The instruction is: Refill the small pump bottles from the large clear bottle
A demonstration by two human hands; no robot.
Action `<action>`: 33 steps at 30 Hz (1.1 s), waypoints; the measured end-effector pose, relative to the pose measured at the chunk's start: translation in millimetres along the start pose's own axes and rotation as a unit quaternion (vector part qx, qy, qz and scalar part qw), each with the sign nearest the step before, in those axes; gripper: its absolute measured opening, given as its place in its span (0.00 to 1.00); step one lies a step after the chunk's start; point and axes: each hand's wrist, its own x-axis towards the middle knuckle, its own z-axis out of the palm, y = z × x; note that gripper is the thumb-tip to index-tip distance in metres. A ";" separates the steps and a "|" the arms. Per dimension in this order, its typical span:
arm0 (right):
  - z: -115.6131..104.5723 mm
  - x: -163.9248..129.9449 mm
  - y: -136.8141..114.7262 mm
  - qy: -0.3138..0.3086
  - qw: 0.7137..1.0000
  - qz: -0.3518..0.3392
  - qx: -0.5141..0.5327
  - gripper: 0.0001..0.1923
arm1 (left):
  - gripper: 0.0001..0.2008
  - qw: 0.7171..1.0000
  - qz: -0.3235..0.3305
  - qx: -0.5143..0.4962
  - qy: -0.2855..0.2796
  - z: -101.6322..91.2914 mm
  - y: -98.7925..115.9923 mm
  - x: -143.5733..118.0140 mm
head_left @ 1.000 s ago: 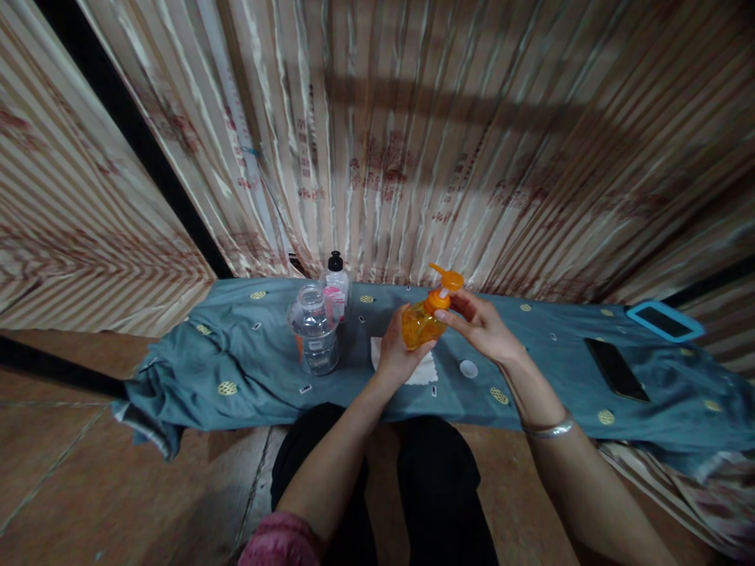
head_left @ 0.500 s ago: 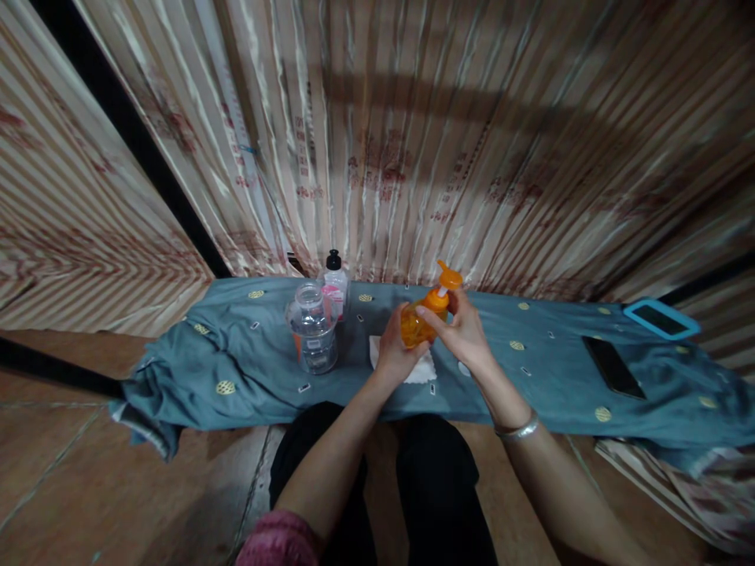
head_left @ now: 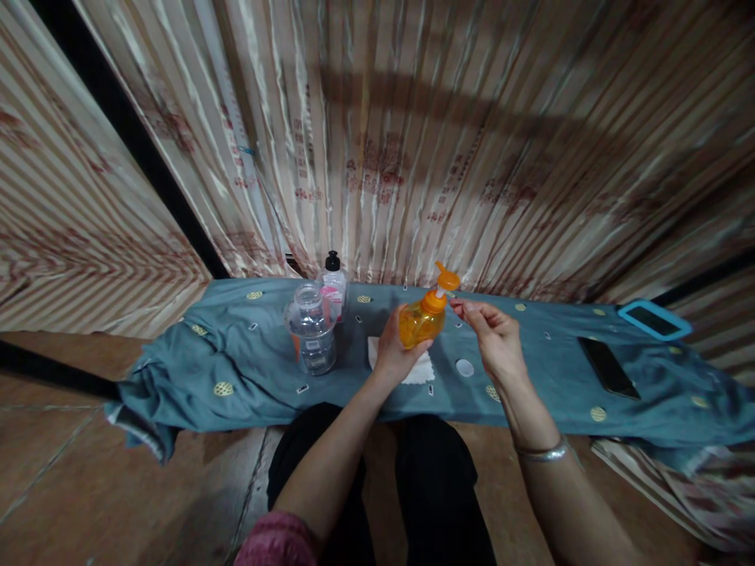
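Note:
My left hand (head_left: pixel 394 350) is wrapped round a translucent orange pump bottle (head_left: pixel 420 324), holding it tilted above the cloth-covered surface. Its orange pump head (head_left: pixel 448 278) stands raised on a pale stem. Just right of the bottle's collar is my right hand (head_left: pixel 494 333), thumb and fingertips pinched together; what they hold, if anything, is too small to make out. Beneath the left hand lies a white cloth (head_left: pixel 420 373), partly hidden. A small round whitish disc (head_left: pixel 465 368) rests on the surface below the right hand.
Left of my hands stand a clear plastic container (head_left: pixel 317 352) and, behind it, a clear bottle with a black cap (head_left: pixel 333 281). To the right lie a dark phone (head_left: pixel 607 368) and a blue-framed object (head_left: pixel 678 328). A striped curtain (head_left: pixel 389 141) hangs behind the blue-green cloth (head_left: pixel 248 354).
My right hand has come off the bottle's neck and moved right, its fingers now pinched. The round disc has come fully into view. My left hand still holds the pump bottle.

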 end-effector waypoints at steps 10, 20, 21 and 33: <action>11.3 20.3 -18.2 -0.167 0.984 -0.056 -0.010 0.23 | 0.38 1.000 -0.004 -0.017 0.000 0.2 -4.5 -0.8; 19.0 22.1 -12.6 -0.121 0.987 -0.069 -0.083 0.19 | 0.38 1.000 -0.011 -0.011 -0.003 -0.2 -2.7 -1.1; 19.9 20.8 -13.4 -0.113 0.987 -0.071 -0.089 0.19 | 0.38 1.000 -0.011 -0.012 -0.003 -0.4 -2.5 -1.2; 24.7 17.3 -15.6 -0.102 0.983 -0.059 -0.138 0.20 | 0.38 1.000 -0.009 -0.015 -0.004 0.1 -2.6 -1.4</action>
